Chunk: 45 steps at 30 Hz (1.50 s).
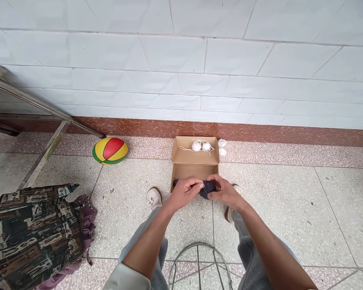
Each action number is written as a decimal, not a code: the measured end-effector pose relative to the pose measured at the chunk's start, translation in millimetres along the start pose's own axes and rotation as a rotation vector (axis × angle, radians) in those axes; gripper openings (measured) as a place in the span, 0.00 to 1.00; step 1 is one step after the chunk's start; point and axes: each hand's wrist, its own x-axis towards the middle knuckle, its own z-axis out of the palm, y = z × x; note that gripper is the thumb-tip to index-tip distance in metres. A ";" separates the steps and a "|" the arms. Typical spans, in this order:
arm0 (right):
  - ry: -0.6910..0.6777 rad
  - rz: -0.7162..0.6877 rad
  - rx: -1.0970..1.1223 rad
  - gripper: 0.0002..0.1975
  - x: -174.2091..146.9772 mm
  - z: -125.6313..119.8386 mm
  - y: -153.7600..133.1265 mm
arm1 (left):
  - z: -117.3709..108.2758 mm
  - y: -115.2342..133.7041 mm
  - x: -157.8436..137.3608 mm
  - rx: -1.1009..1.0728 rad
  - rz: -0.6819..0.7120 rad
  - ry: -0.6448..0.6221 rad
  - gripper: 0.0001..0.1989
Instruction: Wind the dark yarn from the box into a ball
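A ball of dark grey yarn is between my two hands, above the near edge of an open cardboard box. My right hand curls its fingers and thumb around the ball from the right. My left hand is closed in a pinch at the ball's left side, apparently on its yarn; the strand itself is too small to make out. Another dark bit shows inside the box, partly hidden behind my left hand. Two white yarn balls with loose ends lie in the box's opened lid.
More white yarn balls lie on the floor right of the lid. A yellow, red and green ball rests by the wall near a metal frame. Patterned cloth is at left. A round wire-frame stool stands between my legs.
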 end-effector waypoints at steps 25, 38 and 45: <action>0.471 -0.236 0.108 0.23 12.9 1.2 -1.4 | 16.7 0.2 -3.3 0.107 -0.023 -0.227 0.16; -0.230 0.039 0.289 0.23 -13.7 7.5 -17.2 | -3.6 -6.9 5.0 -0.002 -0.064 0.071 0.14; 0.047 -0.074 0.584 0.21 -6.2 2.0 -14.9 | 8.4 -13.6 5.7 0.088 -0.069 0.025 0.15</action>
